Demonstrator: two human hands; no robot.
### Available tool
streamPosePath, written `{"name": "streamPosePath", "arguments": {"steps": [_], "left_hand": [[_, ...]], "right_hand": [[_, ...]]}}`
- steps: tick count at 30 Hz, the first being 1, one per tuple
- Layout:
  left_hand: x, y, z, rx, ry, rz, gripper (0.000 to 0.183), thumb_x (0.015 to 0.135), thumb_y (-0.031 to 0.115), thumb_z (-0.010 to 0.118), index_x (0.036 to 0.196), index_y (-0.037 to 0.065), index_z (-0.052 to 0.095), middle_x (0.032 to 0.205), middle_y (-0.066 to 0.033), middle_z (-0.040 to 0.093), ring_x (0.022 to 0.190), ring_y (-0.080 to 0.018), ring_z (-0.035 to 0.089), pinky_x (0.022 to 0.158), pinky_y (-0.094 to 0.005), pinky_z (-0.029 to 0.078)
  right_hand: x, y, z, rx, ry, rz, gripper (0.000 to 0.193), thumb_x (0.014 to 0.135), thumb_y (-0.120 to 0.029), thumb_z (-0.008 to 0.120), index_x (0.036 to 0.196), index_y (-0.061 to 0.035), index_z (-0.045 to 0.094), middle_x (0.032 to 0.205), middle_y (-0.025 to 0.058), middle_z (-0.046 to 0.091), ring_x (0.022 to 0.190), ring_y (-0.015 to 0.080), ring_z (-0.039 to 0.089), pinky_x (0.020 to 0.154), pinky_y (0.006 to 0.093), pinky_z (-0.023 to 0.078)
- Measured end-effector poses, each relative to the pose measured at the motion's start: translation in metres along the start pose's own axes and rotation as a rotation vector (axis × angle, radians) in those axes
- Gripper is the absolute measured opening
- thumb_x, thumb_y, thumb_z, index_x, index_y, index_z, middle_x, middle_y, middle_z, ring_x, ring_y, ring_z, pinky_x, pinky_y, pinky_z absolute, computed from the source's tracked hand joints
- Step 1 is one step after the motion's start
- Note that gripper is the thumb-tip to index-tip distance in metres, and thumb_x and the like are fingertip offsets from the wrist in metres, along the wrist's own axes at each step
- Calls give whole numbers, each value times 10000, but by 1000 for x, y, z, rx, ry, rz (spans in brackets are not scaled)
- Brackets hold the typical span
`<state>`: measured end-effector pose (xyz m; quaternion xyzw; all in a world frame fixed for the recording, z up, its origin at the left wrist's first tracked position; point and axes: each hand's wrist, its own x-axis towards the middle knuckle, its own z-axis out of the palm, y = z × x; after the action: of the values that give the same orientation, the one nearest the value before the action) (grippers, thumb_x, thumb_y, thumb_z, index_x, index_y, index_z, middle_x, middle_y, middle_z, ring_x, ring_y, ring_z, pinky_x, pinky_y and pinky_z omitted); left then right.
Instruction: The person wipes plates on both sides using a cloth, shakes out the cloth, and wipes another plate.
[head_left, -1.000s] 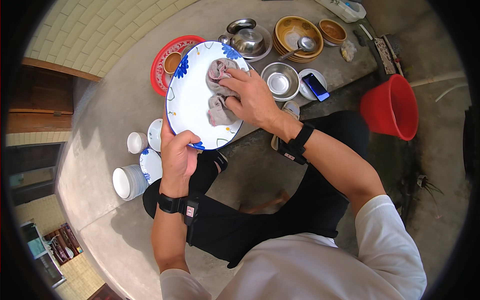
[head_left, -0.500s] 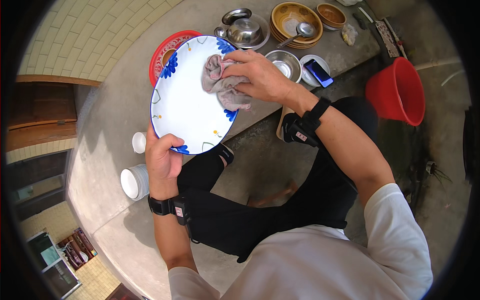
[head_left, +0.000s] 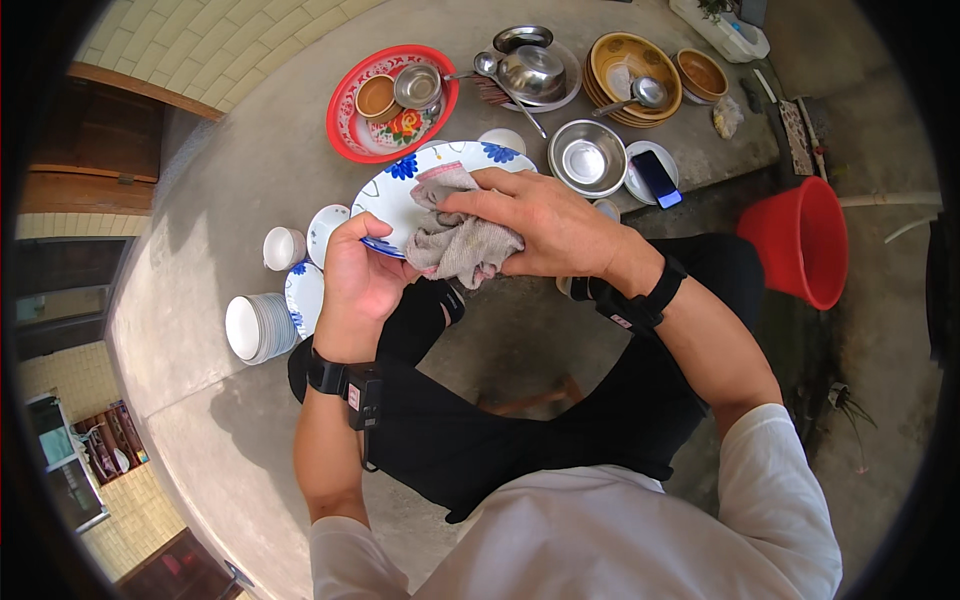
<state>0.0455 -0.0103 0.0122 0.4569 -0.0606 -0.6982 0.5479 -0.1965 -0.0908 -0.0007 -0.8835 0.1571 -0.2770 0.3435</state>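
Observation:
A white oval plate (head_left: pixel 392 194) with blue flowers and a blue rim is tilted in front of me above my knees. My left hand (head_left: pixel 365 270) grips its near left edge, thumb on top. With my right hand (head_left: pixel 555 220) I hold a crumpled grey-pink cloth (head_left: pixel 468 240) against the plate's right and near side. Cloth and fingers hide that part of the plate.
To the left stand stacked white bowls (head_left: pixel 262 328) and a white cup (head_left: pixel 284 248). Ahead are a red basin (head_left: pixel 343 120), a steel bowl (head_left: pixel 590 160), brown bowls (head_left: pixel 640 50) and a phone (head_left: pixel 655 178) on a small plate. A red bucket (head_left: pixel 795 240) stands right.
The plate has come lower and nearer and tipped flatter, uncovering the red basin and plates on the left. The cloth has shifted to the plate's near edge.

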Motion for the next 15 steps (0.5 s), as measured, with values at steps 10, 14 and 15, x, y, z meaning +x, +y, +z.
{"name": "streamPosePath", "arguments": {"steps": [10,14,15], "left_hand": [[-6,-1,14,60,4,-115,508,937,336,558,1349,40,589,1376,-185,638,1249,-369,629,1100,-591,445],[-10,-4,16,337,103,161,527,977,452,625,1332,63,627,1298,-114,670,1202,-235,618,1087,-450,435],[-12,-3,20,479,71,362,524,981,483,659,1264,43,672,1247,-84,690,1164,-174,612,1049,-396,450]], "right_hand": [[9,-15,-19,146,199,62,538,613,14,841,1132,-64,721,1001,103,723,892,255,711,783,339,559],[4,-19,-39,439,276,281,520,618,32,816,1127,-17,722,979,66,756,896,148,709,832,301,549],[1,-17,-45,594,308,407,524,613,35,810,1128,-5,719,1002,48,758,918,120,699,854,295,548]]}}
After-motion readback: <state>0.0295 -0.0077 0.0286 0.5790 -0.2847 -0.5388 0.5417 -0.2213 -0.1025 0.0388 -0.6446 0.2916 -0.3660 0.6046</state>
